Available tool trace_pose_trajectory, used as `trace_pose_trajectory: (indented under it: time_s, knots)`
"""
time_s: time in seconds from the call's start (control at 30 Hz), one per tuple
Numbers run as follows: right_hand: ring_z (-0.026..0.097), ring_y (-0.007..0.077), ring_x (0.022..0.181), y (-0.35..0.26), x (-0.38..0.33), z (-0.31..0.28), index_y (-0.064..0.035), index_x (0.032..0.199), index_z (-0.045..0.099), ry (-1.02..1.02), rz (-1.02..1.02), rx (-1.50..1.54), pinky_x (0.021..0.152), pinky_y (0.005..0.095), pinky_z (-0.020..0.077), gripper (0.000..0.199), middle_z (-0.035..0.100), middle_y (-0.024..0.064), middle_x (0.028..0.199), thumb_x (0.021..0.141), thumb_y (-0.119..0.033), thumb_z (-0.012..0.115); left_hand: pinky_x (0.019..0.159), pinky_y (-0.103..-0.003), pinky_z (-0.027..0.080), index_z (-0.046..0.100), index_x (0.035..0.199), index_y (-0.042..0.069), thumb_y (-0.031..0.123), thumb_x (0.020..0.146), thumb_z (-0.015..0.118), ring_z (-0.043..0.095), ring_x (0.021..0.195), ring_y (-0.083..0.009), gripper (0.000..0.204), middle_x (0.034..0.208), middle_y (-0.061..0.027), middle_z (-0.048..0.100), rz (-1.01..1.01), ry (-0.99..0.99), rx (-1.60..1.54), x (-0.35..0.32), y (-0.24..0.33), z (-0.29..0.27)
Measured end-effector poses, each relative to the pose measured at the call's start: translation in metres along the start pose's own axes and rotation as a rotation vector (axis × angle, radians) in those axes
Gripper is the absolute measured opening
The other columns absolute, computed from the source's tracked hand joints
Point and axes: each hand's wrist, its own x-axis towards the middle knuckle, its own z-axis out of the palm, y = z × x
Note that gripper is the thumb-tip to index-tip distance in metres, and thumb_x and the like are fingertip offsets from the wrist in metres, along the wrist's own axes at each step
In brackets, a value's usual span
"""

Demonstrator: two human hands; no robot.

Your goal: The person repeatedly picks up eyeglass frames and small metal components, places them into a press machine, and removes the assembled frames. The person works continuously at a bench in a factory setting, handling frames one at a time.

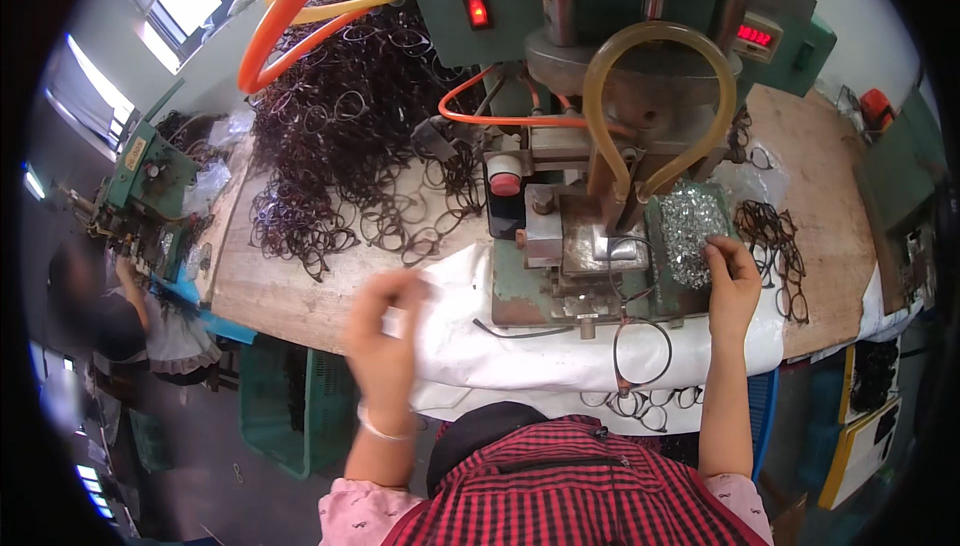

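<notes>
My right hand (735,281) reaches to the right edge of a tray of small shiny metal pieces (695,231), thumb and fingertips pinched together; what they hold, if anything, is too small to make out. My left hand (385,331) is raised over the left part of the white cloth, smeared by motion, so its fingers do not show clearly. Between my hands, a dark eyeglass frame (643,383) hangs tilted at the front of the green press (522,291), one rim over the cloth and the other near the metal fixture (595,231). A loose thin dark temple arm (525,333) lies on the cloth.
A large heap of dark eyeglass frames (330,116) covers the table's back left. More frames (775,241) lie right of the tray, several others (640,409) near my lap. A red-topped button box (505,186) stands beside the press. Another person (100,306) works at the far left.
</notes>
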Motion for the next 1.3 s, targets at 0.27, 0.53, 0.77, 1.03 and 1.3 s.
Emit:
trace_pose_trajectory:
  time_s: [0.27,0.53,0.77,1.03,1.3]
  knots:
    - [0.062,0.0120,0.081,-0.019,0.005,0.032,0.0003,0.100,0.069,-0.082,-0.010,-0.016,0.077,0.0245,0.0484,0.015,0.070,0.0070,0.092,0.085,-0.004,0.066,0.081,-0.039,0.046,0.068,0.086,0.005,-0.008,0.070,0.059,0.055,0.093,-0.0309,0.021,0.099,-0.0104,0.063,0.415,-0.199,0.853,0.087,-0.093,-0.037]
    - [0.062,0.0161,0.079,-0.053,-0.019,0.010,-0.0003,0.089,0.071,-0.085,-0.170,-0.093,0.073,0.0256,0.0474,0.011,0.067,0.0072,0.085,0.078,0.000,0.068,0.077,-0.039,0.046,0.065,0.089,0.005,0.000,0.072,0.065,0.055,0.087,-0.0307,0.017,0.094,-0.0100,0.060,0.367,-0.207,0.683,0.074,-0.096,0.015]
    - [0.064,0.0162,0.087,-0.094,-0.002,0.071,0.0015,0.103,0.063,-0.287,-0.181,0.142,0.080,0.0295,0.0482,0.028,0.070,0.0073,0.087,0.077,-0.006,0.070,0.075,-0.040,0.049,0.073,0.083,0.013,0.015,0.068,0.073,0.057,0.090,-0.0283,0.015,0.095,-0.0068,0.056,0.280,-0.137,1.102,0.090,-0.131,0.047]
    - [0.062,0.0130,0.090,-0.099,-0.012,0.081,0.0045,0.123,0.048,-0.366,-0.007,0.415,0.086,0.0270,0.0469,0.049,0.069,0.0090,0.092,0.079,-0.003,0.070,0.067,-0.022,0.048,0.068,0.102,0.000,0.013,0.093,0.064,0.061,0.080,-0.0102,0.017,0.093,-0.0033,0.064,0.172,0.190,0.075,0.122,-0.075,-0.017]
    - [0.061,0.0142,0.102,-0.115,-0.038,0.079,0.0017,0.130,0.046,-0.382,-0.080,0.445,0.090,0.0278,0.0459,0.051,0.066,0.0103,0.107,0.083,-0.002,0.066,0.067,-0.029,0.047,0.058,0.078,0.000,0.007,0.085,0.069,0.060,0.075,-0.0219,0.015,0.094,-0.0116,0.063,0.451,0.146,0.541,0.050,-0.173,-0.003]
